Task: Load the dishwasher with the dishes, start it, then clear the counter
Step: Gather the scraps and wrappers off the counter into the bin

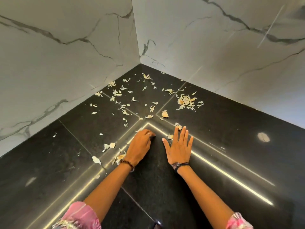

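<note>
Peel scraps, too many to count, litter your one black desk; your left hand curls fingers down, your right hand lies flat, holding nothing.

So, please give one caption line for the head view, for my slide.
Two hands, left hand curled, right hand flat, on a black counter strewn with peels.

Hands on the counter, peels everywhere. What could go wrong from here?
1. The peels look thin and dry; a fast sweep by the flat right hand may scatter them rather than gather them.
2. Bits lying on the counter seams could lodge there.
3. The left hand is curled, seemingly around gathered scraps; it could drop them while reaching for the corner.
</note>
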